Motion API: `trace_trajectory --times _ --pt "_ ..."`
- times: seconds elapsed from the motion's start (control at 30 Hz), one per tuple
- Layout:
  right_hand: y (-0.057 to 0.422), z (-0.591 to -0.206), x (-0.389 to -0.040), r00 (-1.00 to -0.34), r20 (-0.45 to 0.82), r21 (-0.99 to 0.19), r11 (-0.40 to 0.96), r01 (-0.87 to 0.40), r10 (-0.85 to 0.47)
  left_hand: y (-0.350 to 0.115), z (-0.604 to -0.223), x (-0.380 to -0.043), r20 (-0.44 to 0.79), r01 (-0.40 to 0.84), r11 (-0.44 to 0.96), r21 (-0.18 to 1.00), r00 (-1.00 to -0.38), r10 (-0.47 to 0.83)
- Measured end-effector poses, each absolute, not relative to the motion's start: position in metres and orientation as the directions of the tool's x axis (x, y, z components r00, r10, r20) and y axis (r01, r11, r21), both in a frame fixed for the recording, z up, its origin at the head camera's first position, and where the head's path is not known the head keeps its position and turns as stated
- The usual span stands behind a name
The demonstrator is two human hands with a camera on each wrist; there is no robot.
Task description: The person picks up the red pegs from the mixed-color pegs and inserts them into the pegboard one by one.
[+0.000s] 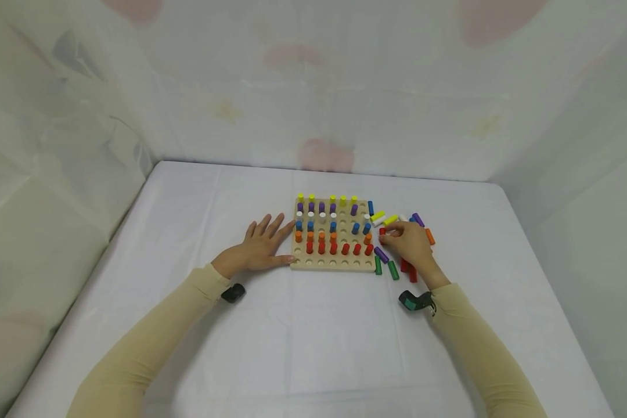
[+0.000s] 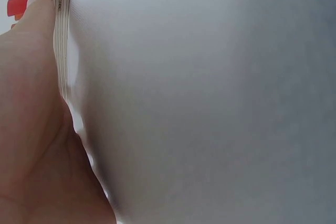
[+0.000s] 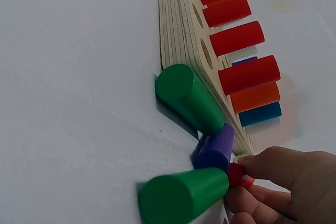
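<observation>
A wooden pegboard (image 1: 313,266) stands on the table with rows of yellow, purple, white, blue, orange and red pegs upright in its holes. My left hand (image 1: 258,248) lies with fingers spread at the board's left edge, its thumb at the near left corner. To the right of the board, my right hand (image 1: 411,242) pinches a red peg (image 3: 235,173) between thumb and fingers, low among the loose pegs. Just in front of that hand lie a purple peg (image 1: 381,255) and two green pegs, one green peg (image 3: 189,98) right against the board's side.
More loose pegs are scattered right of the board: a yellow peg (image 1: 391,219), a blue peg (image 1: 370,208), an orange peg (image 1: 430,236) and red pegs (image 1: 413,274) partly under the right hand. White cloth (image 1: 324,348) covers the table; patterned curtains (image 1: 313,87) surround it.
</observation>
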State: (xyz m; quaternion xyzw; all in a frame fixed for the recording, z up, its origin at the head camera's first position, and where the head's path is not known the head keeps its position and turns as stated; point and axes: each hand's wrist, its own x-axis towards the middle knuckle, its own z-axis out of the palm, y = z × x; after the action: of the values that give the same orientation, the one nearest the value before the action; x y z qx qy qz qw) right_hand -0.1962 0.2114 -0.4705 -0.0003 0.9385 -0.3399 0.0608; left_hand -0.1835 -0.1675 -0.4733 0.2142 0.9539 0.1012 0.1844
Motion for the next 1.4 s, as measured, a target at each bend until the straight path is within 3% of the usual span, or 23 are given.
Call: trace_trajectory --times 0.87,1.17,1.4 --pt "0.212 -0.462 -0.197 -0.993 -0.1 -0.745 0.667 0.032 -0.063 -0.167 -0.474 -0.184 -0.301 0.381 0.888 0.258 -0.841 0.449" --pt "0.209 -0.455 -0.197 -0.995 -0.041 -0.77 0.637 -0.028 -0.093 -0.167 -0.475 -0.184 -0.3 0.375 0.889 0.263 -0.844 0.445" --pt "0.203 -0.447 -0.194 -0.987 0.076 -0.8 0.583 -0.144 -0.141 -0.167 -0.475 -0.183 -0.3 0.375 0.889 0.263 -0.844 0.445"
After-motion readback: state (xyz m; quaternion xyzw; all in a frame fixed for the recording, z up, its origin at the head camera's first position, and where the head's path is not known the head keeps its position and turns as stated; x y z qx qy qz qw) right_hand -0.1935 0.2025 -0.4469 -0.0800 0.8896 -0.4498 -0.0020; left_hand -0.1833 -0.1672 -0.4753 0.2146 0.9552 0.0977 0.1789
